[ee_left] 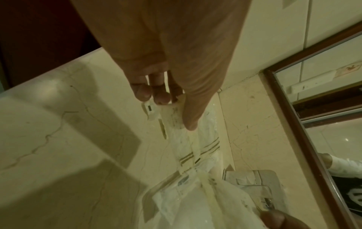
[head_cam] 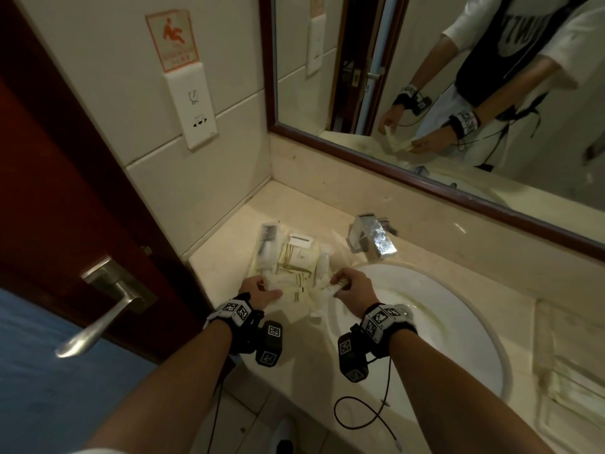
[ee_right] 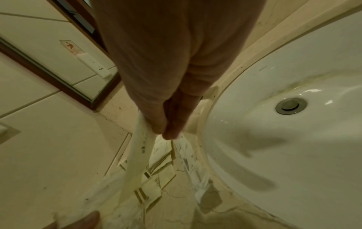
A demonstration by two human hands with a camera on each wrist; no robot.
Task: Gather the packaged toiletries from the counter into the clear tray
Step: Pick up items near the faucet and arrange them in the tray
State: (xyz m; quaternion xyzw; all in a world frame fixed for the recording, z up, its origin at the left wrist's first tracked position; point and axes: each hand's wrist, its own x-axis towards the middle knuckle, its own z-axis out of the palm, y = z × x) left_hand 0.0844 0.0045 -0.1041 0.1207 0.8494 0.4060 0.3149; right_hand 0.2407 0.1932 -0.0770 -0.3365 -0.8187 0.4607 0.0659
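A long cream sachet (head_cam: 306, 291), its lettering too blurred to be read, is being held just above the desk (head_cam: 226, 257) with its long axis running from 9 o'clock to 3 o'clock. The 9 o'clock end is being pinched in the grip of the left hand (head_cam: 258, 291), thumb (ee_left: 192, 111) on top and fingertips (ee_left: 143, 93) beneath. The 3 o'clock end is being pinched in the grip of the right hand (head_cam: 355, 288), thumb and fingers closed narrowly on the wrapper. Toward 12 o'clock of the hands, further packaged toiletries (head_cam: 294, 257) with brown stripes are lying flat, pointing roughly toward 12 o'clock; whether they are lying inside the clear tray (head_cam: 262, 237) cannot be told for certain. The sink (head_cam: 458, 322) rim is bordering the pile at 3 o'clock, the faucet (head_cam: 373, 239) is standing at 1 o'clock, and the wall is closing the desk at 10 o'clock. A slip-warning sign (head_cam: 172, 39), its text unreadable, is fixed above a socket plate (head_cam: 193, 106).
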